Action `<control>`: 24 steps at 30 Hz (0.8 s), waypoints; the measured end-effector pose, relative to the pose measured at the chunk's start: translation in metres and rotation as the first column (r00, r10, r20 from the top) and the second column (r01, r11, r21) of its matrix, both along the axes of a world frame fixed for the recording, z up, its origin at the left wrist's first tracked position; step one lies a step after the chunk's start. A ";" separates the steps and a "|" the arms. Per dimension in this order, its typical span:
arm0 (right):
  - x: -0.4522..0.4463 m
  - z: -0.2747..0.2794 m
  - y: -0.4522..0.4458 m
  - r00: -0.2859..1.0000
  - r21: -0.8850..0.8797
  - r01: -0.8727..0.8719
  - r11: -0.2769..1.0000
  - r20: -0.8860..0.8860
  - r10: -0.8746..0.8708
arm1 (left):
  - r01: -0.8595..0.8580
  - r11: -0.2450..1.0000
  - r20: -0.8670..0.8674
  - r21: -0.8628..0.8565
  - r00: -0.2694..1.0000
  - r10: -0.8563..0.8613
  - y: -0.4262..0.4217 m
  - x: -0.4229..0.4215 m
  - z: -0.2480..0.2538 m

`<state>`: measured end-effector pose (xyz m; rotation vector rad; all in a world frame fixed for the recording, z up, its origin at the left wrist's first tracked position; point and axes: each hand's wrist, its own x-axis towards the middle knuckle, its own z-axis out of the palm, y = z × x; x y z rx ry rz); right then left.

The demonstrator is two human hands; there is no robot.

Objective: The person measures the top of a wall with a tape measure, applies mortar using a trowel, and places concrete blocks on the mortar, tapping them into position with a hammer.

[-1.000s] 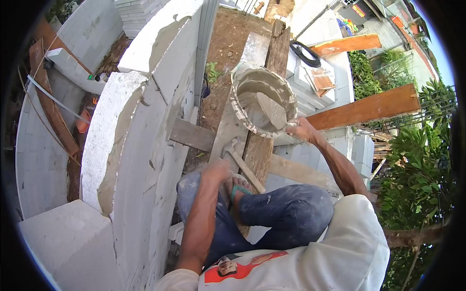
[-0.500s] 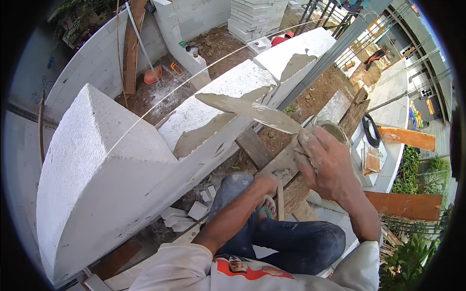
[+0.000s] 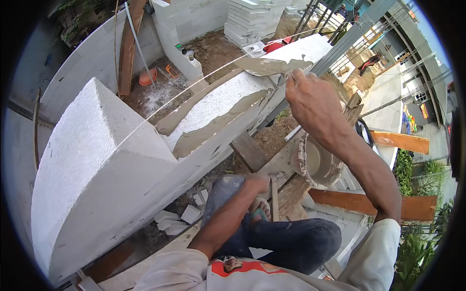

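Observation:
My right hand (image 3: 310, 99) is closed on the handle of a trowel (image 3: 262, 67). The blade lies at the top of the block wall, by the far edge near a joint, with grey mortar around it. One mortar strip (image 3: 194, 102) runs along the far edge of the white block (image 3: 213, 107), another mortar strip (image 3: 221, 122) along the near edge. White block face shows between them. My left hand (image 3: 257, 183) rests by my bent knee, its fingers mostly hidden. Beside it a hammer (image 3: 274, 194) stands with its head up.
A mortar bucket (image 3: 302, 157) sits on planks below my right forearm. A large white block (image 3: 97, 165) rises at the left. A taut string (image 3: 189, 83) crosses above the wall. Metal channels (image 3: 335, 48) stand behind the trowel. Block offcuts (image 3: 191, 214) lie below.
My right hand has moved up and away with the trowel, from above the block to its far end. A mortar strip now lies along the far edge. The bucket shows more fully.

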<state>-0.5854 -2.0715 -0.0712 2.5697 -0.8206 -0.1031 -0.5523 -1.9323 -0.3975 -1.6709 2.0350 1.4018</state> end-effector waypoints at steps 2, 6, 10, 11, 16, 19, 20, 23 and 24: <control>-0.004 0.002 0.000 0.997 0.054 0.071 0.996 0.034 -0.073 | 0.035 0.999 0.007 0.027 0.999 -0.035 -0.003 0.000 0.003; 0.009 0.007 0.071 0.977 0.299 -0.208 0.931 0.112 0.182 | 0.032 0.999 0.019 0.025 0.999 -0.033 0.000 -0.008 0.002; -0.023 -0.014 0.079 0.936 0.408 -0.216 0.887 0.346 0.069 | -0.004 0.994 -0.089 -0.108 0.996 -0.005 0.003 -0.004 -0.029; -0.045 -0.018 0.077 0.897 0.405 -0.152 0.902 0.440 -0.046 | -0.008 0.992 -0.130 -0.130 0.991 -0.009 0.005 -0.005 -0.038; -0.200 -0.058 0.069 0.678 0.535 0.450 0.715 0.316 -0.664 | 0.140 0.990 -0.011 -0.002 0.990 -0.140 0.002 0.003 -0.011; -0.279 -0.113 0.061 0.486 0.601 0.691 0.403 0.027 -0.874 | 0.102 0.995 0.012 0.003 0.995 -0.102 0.002 0.009 -0.004; -0.304 -0.147 0.055 0.472 0.552 0.748 0.369 -0.051 -0.880 | 0.095 0.995 0.018 0.024 0.995 -0.096 0.002 0.009 -0.003; -0.323 -0.214 0.036 0.514 0.449 0.798 0.403 -0.157 -0.843 | 0.144 0.989 -0.007 -0.048 0.990 -0.144 0.006 0.005 -0.037; -0.327 -0.240 0.026 0.532 0.419 0.800 0.429 -0.166 -0.830 | 0.150 0.987 -0.005 -0.051 0.989 -0.150 0.005 0.002 -0.045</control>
